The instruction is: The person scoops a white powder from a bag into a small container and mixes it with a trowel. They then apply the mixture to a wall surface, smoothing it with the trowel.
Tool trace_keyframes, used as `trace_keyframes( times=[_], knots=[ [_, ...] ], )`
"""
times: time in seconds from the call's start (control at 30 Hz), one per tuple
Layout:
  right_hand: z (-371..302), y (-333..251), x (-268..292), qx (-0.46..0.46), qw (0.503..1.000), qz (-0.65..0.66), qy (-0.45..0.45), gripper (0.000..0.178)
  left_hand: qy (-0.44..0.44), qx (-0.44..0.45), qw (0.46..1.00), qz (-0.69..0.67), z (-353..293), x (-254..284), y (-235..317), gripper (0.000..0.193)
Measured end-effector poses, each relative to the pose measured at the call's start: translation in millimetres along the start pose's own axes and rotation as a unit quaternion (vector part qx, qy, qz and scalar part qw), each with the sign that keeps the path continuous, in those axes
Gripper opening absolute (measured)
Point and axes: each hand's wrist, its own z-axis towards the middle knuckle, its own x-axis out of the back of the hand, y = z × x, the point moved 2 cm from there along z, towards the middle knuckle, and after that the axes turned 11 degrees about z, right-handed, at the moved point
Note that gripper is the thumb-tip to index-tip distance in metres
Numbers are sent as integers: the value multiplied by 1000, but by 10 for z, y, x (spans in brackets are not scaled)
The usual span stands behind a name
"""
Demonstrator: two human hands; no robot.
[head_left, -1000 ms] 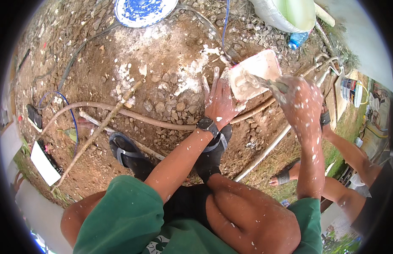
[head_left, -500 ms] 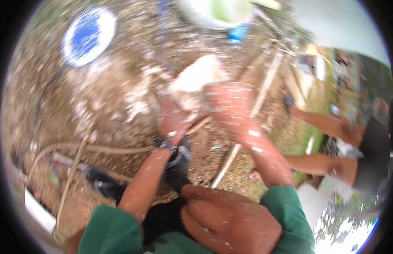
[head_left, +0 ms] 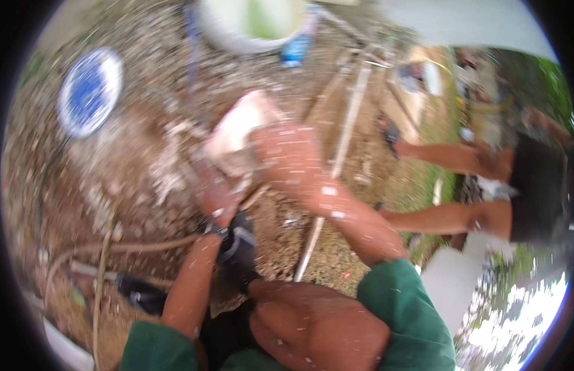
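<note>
In front of me I hold a whitish, bag-like thing [head_left: 237,133] with a pinkish edge; motion blur hides its exact kind. My right hand [head_left: 284,151] grips its right side, the fingers partly hidden behind it. Against its lower left edge is my left hand [head_left: 214,193], closed on it, with a dark band at the wrist. Pale specks dot both my forearms. Below it, the brown soil [head_left: 132,161] is streaked with white powder or paste.
A blue disc with a white rim [head_left: 90,93] lies far left. Far ahead stands a white bucket [head_left: 250,37] beside a blue object [head_left: 296,51]. Wooden strips [head_left: 352,117] and a brown hose [head_left: 132,246] cross the ground. On the right is another person's leg [head_left: 448,159].
The view has swung right, so the bucket, disc and my hands appear farther left. My hands stay on the whitish thing, with little change in their grip.
</note>
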Motion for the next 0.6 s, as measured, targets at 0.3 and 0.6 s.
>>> trace_keyframes(
  times=[0.3, 0.6],
  knots=[
    [74, -45, 197, -88, 995, 32, -28, 26, 48, -87, 995, 21, 9, 66, -15, 105],
    [175, -77, 73, -35, 999, -4, -11, 18, 83, -51, 993, -68, 5, 77, 2, 112]
  ],
)
